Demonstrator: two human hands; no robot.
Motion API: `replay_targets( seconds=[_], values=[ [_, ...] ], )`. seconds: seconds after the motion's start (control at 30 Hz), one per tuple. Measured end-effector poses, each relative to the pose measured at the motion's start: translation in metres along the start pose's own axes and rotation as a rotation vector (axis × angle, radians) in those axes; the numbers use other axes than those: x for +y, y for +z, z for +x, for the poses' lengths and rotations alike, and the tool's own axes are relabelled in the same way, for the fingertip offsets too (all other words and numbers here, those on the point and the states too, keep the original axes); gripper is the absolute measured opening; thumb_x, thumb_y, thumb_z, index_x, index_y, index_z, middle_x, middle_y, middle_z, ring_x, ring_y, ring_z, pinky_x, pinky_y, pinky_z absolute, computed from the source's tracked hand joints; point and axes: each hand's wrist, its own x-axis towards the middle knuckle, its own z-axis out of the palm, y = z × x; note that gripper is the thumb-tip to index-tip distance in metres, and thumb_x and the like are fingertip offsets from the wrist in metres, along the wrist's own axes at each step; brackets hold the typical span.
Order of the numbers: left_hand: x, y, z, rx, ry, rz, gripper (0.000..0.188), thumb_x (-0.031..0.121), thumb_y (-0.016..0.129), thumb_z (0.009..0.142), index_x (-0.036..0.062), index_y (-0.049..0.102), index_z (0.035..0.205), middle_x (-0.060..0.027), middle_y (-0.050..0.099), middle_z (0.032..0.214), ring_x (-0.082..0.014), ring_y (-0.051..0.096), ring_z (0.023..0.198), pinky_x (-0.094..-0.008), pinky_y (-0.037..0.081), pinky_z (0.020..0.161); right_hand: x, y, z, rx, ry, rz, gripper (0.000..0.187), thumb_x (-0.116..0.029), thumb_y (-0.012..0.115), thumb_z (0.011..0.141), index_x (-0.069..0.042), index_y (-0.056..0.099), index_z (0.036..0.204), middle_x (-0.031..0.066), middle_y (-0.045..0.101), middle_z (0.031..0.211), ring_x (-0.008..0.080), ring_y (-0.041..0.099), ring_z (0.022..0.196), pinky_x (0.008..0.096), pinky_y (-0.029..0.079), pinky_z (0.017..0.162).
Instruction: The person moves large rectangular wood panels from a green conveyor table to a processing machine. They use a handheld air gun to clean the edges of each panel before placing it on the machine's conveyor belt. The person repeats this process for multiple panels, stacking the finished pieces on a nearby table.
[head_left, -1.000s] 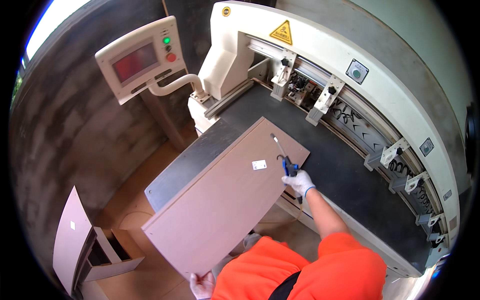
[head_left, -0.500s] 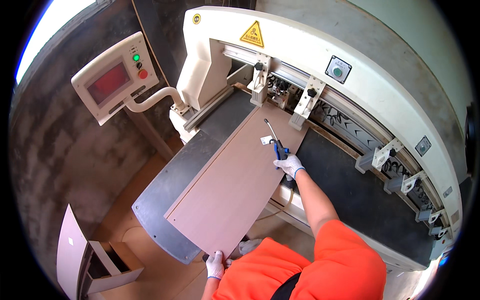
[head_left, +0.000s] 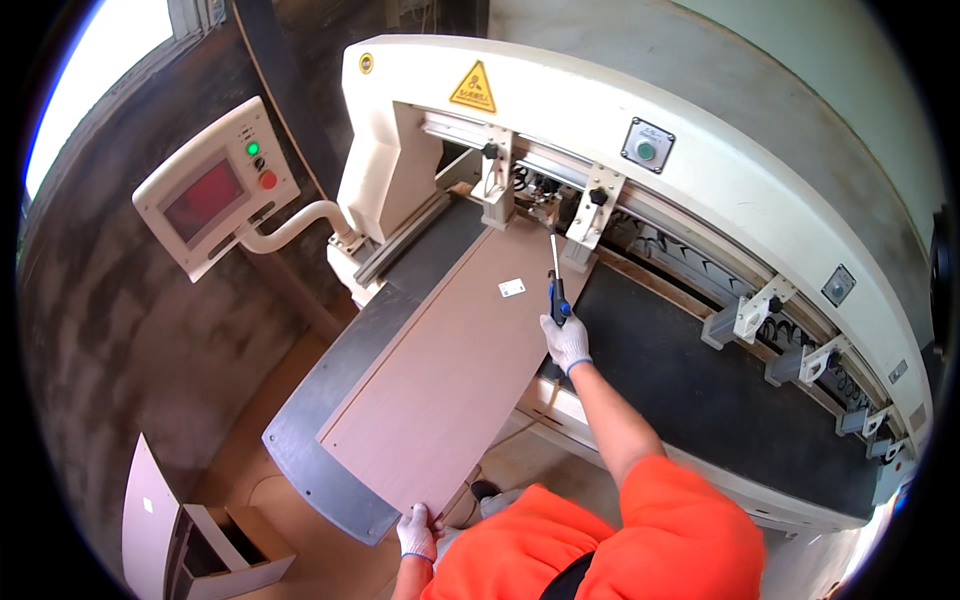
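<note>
Right hand (head_left: 567, 343) curled around air gun (head_left: 558, 298)

On the counter (head_left: 710, 370), slantwise from near to far: a panel (head_left: 430, 380), far end at the two leftmost clamps (head_left: 598, 182), near end out past the front edge. On the panel's far half, a label (head_left: 512, 288). At its near end, the left hand (head_left: 416, 532); by its right edge, farther up, the right hand (head_left: 567, 344) around an air gun (head_left: 557, 292), nozzle toward the clamps. Behind, the machine's beam (head_left: 560, 105); below it to the right, more clamps. Left of the beam, a console (head_left: 215, 190). Lower left, a box (head_left: 245, 578) beside an upright board (head_left: 150, 535).
</note>
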Motion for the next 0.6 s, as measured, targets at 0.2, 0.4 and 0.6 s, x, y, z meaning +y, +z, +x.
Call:
replay_targets(
  seconds=[0.2, 0.4, 0.6],
  values=[
    [-0.01, -0.013, 0.008, -0.047, -0.026, -0.039, 0.027, 0.03, 0.06, 0.101, 0.0032, 0.057, 0.105, -0.0141, 0.068, 0.083, -0.0231, 0.062, 0.054, -0.0358, 0.052, 0.043, -0.088, -0.096, -0.019, 0.38, -0.234, 0.21, 0.04, -0.037, 0.066, 0.097, -0.002, 0.059, 0.116, 0.0185, 0.069, 0.078, 0.0388, 0.071, 0.076, 0.0462, 0.054, 0.069],
    [-0.003, -0.005, 0.005, -0.082, -0.036, -0.065, 0.019, 0.028, 0.056, 0.104, 0.0088, 0.054, 0.104, -0.0109, 0.063, 0.08, -0.0242, 0.058, 0.055, -0.0357, 0.047, 0.045, -0.141, -0.159, -0.013, 0.44, -0.162, -0.25, 0.045, -0.042, 0.06, 0.097, -0.006, 0.059, 0.123, 0.0229, 0.072, 0.09, 0.0444, 0.07, 0.089, 0.0529, 0.054, 0.079],
    [-0.009, -0.006, 0.008, -0.055, -0.012, -0.077, 0.014, 0.026, 0.056, 0.104, 0.0124, 0.052, 0.104, -0.008, 0.059, 0.077, -0.0237, 0.057, 0.056, -0.0358, 0.045, 0.046, -0.153, -0.157, -0.036, 0.505, -0.212, -0.239, 0.042, -0.043, 0.058, 0.098, -0.007, 0.06, 0.12, 0.0215, 0.073, 0.089, 0.0441, 0.07, 0.088, 0.0535, 0.054, 0.079]
  ],
)
